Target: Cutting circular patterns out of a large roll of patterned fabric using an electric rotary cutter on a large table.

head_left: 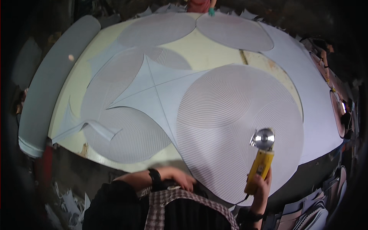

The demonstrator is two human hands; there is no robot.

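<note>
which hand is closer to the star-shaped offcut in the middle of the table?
Left. The left hand rests at the table's near edge, below the star-shaped offcut. The right hand grips the yellow rotary cutter farther right, across the big round piece.

Cutter [260, 161]: yellow body, shiny silver round blade. Fabric circles [237, 126]: pale grey-lilac, fine stripes reading as rippling concentric rings. Star-shaped offcut [153, 92]: plain light blue-grey, thin dark crossing lines. Curled scrap [82, 126]: same pale blue-grey. Bench [214, 51]: cream-yellow top, brownish worn patches. Long roll [53, 80] at left edge: dull grey-blue. Watch [155, 177] on left wrist: black. Apron [168, 203]: brown and white check over black sleeve [111, 203]. Person at far edge: red top [198, 5], teal glove [211, 11]
</note>
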